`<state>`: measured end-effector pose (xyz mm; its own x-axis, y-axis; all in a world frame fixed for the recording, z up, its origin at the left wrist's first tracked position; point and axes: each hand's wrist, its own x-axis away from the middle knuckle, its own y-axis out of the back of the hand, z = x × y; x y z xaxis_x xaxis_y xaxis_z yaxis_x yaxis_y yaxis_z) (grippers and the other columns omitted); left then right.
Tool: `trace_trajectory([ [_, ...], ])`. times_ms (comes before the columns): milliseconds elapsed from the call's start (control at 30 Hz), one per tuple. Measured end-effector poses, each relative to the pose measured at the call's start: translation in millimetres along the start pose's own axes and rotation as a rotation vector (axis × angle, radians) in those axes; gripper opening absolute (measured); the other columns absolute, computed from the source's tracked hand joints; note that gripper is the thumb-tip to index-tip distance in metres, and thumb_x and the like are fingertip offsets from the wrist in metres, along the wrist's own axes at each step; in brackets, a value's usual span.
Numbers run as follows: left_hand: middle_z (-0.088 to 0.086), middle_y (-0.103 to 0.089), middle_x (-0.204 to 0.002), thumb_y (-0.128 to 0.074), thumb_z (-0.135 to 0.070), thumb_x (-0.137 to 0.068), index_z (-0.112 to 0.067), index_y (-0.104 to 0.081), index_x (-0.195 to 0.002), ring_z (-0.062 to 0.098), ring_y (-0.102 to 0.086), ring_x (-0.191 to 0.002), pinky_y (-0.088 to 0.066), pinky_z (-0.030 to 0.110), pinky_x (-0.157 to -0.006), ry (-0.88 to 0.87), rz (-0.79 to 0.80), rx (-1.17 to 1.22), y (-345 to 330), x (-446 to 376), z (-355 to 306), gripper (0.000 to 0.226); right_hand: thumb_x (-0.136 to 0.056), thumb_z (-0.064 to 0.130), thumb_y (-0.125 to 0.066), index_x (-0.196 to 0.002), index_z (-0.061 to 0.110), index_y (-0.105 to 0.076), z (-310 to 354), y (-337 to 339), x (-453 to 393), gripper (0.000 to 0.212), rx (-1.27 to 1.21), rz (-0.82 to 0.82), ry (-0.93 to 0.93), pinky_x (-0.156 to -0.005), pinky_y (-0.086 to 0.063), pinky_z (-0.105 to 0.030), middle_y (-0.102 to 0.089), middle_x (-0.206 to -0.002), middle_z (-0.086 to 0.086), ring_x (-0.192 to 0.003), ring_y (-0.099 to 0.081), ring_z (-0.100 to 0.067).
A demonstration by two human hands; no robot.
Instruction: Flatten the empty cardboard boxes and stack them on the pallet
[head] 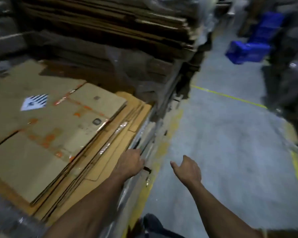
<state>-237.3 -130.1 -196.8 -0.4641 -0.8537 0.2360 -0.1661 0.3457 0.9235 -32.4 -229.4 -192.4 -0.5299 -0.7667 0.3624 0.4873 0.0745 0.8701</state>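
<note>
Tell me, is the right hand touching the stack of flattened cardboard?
Apart. In the head view the right hand hangs over bare grey floor, with floor showing between it and the stack of flattened cardboard; only the left hand is at the stack's edge.

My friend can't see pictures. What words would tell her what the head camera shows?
A person's left hand rests at the edge of a stack of flattened cardboard boxes, while the right hand hangs open over the grey floor. A taller cardboard pile stands behind, and blue crates sit far off beside yellow floor lines.
</note>
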Motion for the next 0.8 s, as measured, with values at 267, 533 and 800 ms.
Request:
trace_trajectory([
  [267,0.012,-0.058,-0.137,-0.048,-0.047,-0.100,-0.010,-0.049,-0.139,0.031,-0.053,-0.127,-0.044,0.040,-0.101,-0.379,0.173,-0.026,-57,33,-114,0.054,-0.096,0.060,-0.051,-0.143,0.006,-0.046,-130,-3,127,0.072,-0.213,-0.192,-0.459,-0.109,-0.038,-0.040,-0.052,-0.146,-0.012,-0.135,-0.046,-0.031],
  [533,0.005,-0.049,-0.149,-0.044,-0.049,-0.101,-0.014,-0.041,-0.148,0.025,-0.046,-0.136,-0.037,0.035,-0.107,-0.681,0.267,-0.042,-115,90,-306,0.059,-0.089,0.061,-0.059,-0.144,0.013,-0.048,-289,22,228,0.074,-0.485,-0.466,-0.812,-0.109,-0.041,-0.040,-0.055,-0.144,-0.010,-0.135,-0.048,-0.032],
  [800,0.007,-0.055,-0.144,-0.047,-0.051,-0.099,-0.014,-0.047,-0.145,0.028,-0.051,-0.132,-0.042,0.038,-0.103,-0.798,0.334,0.024,-178,148,-511,0.059,-0.086,0.066,-0.057,-0.141,0.018,-0.051,-460,70,275,0.073,-0.621,-0.591,-1.014,-0.107,-0.042,-0.040,-0.056,-0.142,-0.004,-0.134,-0.047,-0.028],
])
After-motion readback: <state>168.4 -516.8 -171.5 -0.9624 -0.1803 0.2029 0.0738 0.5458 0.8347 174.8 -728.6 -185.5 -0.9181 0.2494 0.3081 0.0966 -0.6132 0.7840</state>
